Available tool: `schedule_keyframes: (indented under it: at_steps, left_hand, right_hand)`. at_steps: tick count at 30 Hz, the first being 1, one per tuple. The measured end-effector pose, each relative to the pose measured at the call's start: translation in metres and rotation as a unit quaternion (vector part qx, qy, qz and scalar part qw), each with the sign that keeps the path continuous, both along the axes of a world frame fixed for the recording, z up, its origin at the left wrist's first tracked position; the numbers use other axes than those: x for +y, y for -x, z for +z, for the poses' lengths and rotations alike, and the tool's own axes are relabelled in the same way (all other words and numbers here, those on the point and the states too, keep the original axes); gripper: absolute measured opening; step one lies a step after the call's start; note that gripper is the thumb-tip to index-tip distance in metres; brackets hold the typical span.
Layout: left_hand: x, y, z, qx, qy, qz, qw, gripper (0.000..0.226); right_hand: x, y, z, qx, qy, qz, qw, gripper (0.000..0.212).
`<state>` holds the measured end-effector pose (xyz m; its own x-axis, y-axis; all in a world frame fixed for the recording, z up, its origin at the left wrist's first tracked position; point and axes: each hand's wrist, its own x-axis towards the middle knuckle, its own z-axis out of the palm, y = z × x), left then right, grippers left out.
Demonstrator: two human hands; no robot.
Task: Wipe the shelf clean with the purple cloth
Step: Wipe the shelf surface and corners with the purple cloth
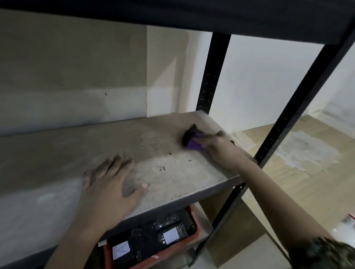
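Dusty grey flat shelf board [104,141] in a black metal rack frame [212,72], speckled with dark crumbs and smudges near its middle. Below it, on the lower level, a red plastic basket [193,237] with black wrapped packs bearing white labels [170,235]. Pale wooden floor [306,154] off to the right, with a whitish patch. Left hand [112,187] flat on the board near the front edge, fingers straight and spread, holding nothing. Right hand [219,146] near the board's right rear corner, fingers laid over a crumpled purple cloth [193,142]; blurred, so unclear whether pressing flat or gripping. Cloth on the board, darkened along its far side.
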<state>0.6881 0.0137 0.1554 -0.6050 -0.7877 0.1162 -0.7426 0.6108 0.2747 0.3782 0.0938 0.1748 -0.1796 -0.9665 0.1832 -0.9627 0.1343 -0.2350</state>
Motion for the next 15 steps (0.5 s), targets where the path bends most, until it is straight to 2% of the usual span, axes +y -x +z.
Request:
schedule_keyframes:
  at_steps: [3,6,8,10,12,14,15]
  left_hand:
    - [-0.003,0.000,-0.002,0.004,-0.005,0.000,1.000,0.103]
    - [-0.004,0.000,-0.003,0.002,-0.001,0.000,1.000,0.101]
    - [-0.004,0.001,-0.004,0.005,-0.007,0.002,1.000,0.097]
    - [-0.004,0.001,-0.004,0.012,-0.014,0.001,1.000,0.094]
    - [-0.004,0.001,-0.004,0.010,-0.012,0.000,1.000,0.094]
    - [-0.004,0.001,-0.005,0.012,-0.011,0.000,1.000,0.095]
    - [-0.004,0.001,-0.005,0.017,-0.012,-0.001,1.000,0.097]
  right_hand:
    - [0.049,-0.050,0.009,0.014,-0.038,0.085,0.996,0.040]
    - [0.079,-0.083,0.016,-0.023,-0.042,0.171,0.984,0.042]
    - [0.078,-0.083,0.021,-0.060,-0.029,0.193,0.979,0.041]
    - [0.063,-0.064,0.027,-0.046,0.022,0.149,0.988,0.045]
    - [0.038,-0.032,0.029,0.011,0.078,0.053,0.995,0.043]
    - [0.015,0.001,0.028,0.017,0.081,-0.072,0.994,0.045]
    - [0.006,0.014,0.025,0.001,0.048,-0.137,0.989,0.044]
